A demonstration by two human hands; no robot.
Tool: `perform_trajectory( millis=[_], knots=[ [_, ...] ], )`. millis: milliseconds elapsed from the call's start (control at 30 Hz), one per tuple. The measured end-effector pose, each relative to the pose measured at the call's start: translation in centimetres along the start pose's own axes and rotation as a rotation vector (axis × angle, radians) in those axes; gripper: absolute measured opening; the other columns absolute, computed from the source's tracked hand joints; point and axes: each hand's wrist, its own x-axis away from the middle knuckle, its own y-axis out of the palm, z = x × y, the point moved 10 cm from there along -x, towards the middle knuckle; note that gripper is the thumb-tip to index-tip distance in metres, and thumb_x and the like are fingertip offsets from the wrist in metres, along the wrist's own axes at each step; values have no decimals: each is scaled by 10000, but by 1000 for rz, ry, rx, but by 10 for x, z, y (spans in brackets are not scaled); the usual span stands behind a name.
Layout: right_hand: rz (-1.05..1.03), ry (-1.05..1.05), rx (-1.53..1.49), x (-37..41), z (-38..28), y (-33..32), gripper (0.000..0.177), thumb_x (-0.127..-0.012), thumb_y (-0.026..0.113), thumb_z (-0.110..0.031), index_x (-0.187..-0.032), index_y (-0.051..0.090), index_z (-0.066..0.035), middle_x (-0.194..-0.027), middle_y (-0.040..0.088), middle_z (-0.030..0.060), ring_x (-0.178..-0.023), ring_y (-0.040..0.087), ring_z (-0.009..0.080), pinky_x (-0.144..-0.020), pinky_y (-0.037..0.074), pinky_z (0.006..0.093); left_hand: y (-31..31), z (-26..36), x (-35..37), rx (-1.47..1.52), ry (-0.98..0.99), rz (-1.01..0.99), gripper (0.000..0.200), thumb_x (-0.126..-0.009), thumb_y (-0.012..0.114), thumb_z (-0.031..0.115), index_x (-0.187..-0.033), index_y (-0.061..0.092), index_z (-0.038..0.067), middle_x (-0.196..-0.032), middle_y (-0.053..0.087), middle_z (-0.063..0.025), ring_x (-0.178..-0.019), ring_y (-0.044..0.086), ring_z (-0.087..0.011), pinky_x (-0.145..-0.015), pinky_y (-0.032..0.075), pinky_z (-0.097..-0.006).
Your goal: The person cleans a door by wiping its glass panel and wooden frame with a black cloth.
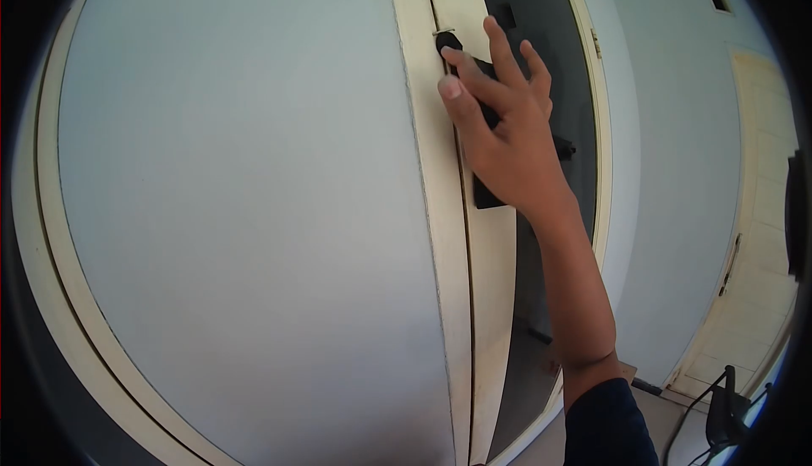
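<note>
the right hand [507,149] is resting flat over the upright black lock plate [486,195] on the door [491,297] — fingers [501,43] spread loose, gripping nothing, thumb touching its top knob [446,41].

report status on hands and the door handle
Right hand laid on the black door handle, fingers spread, thumb across it. Left hand out of view. Nothing between hand and handle.

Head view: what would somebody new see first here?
The right hand sits mid-picture, its spread fingers lying on a black rectangular handle plate at the cream painted door edge. Left of it, a big pale blue-grey panel fills half the view.
</note>
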Motion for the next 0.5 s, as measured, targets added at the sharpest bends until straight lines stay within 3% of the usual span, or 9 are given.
perform_trajectory(
  millis=[100,367,500],
  knots=[
    [22,-47,54,49,-19,-2,431,-950,631,-360,-1293,663,-102,-1558,364,210,-1434,178,524,-1131,140,616,-2,-2,0,101,-21,-9,579,-957,605,534,-1319,540,87,-1095,629,-65,-979,592,-170,-854,490,-355],
    [88,-178,-24,56,-8,12,493,-940,645,-358,-1360,609,-101,-1536,414,189,-1459,199,455,-1140,145,551,-9,-11,-3,143,35,-20,552,-968,608,507,-1315,525,87,-1067,627,-59,-867,613,-151,-777,508,-330],
    [81,-103,-70,56,-9,16,566,-924,654,-400,-1399,568,-103,-1535,413,187,-1441,233,449,-1137,167,545,-16,-21,-11,152,64,-18,527,-976,602,493,-1303,528,86,-1049,622,-52,-834,606,-145,-760,506,-320]
  ],
)
